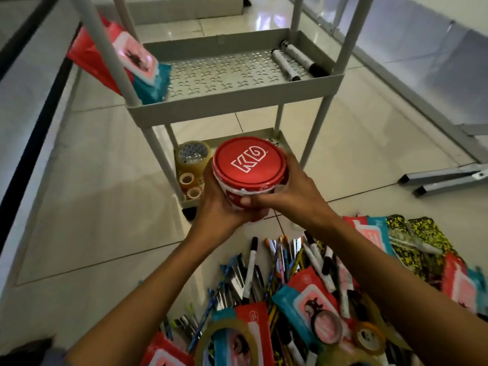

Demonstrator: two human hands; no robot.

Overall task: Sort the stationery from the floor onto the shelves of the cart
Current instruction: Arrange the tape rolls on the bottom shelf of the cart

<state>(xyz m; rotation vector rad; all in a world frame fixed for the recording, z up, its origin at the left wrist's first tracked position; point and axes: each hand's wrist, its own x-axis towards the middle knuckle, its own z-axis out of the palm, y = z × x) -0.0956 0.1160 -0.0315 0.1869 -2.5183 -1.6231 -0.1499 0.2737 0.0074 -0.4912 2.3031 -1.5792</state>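
A red tub [249, 167] is being carried toward the bottom shelf [274, 136] of the cart.

The tub is being gripped from both sides, fingers curled round its wall, by the left hand [219, 207] and right hand [293, 188]. It is being held upright, lid facing up, axis vertical. Just beyond the grip, tape rolls [191, 165] are lying on that shelf; judged next, lowering beside them is called for.

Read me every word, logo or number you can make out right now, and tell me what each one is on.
"KD": white outlined letters on the red lid of the tub, which the left hand and right hand grip.
Print on the pouches on the floor: too blurred to read.
Print on the pouch on the cart shelf: too blurred to read.
Markings on the markers on the shelf: too small to read.
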